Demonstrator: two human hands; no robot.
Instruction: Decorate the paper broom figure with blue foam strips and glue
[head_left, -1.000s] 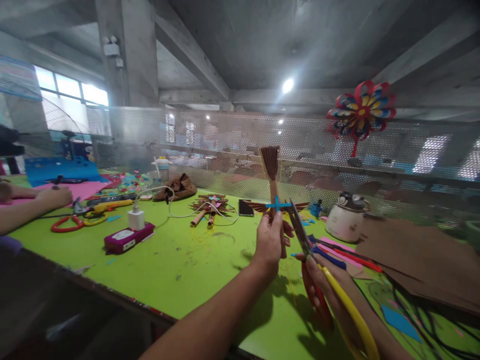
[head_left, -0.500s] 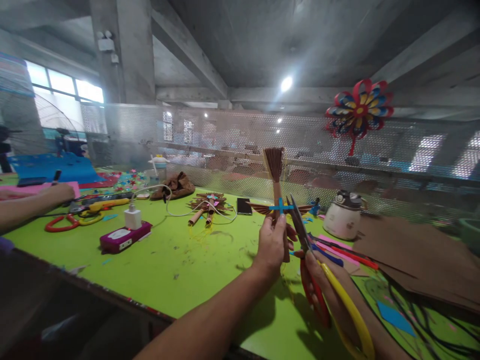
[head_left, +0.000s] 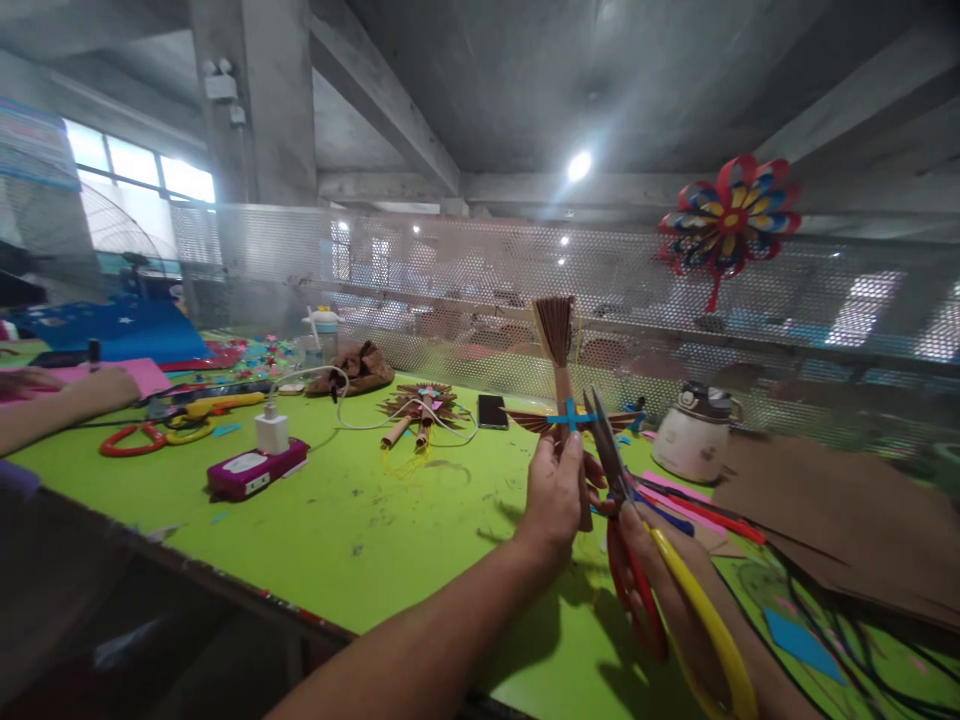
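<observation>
Left hand gripping paper broom, scissors apparently touching

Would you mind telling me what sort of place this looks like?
Probably a craft workshop in an industrial hall: a green worktable strewn with paper scraps, scissors in the right hand, a paper pinwheel on the mesh partition.

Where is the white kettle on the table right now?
In the head view the white kettle stands right of centre on the green table, beyond the scissors and left of the brown card sheets.
</observation>
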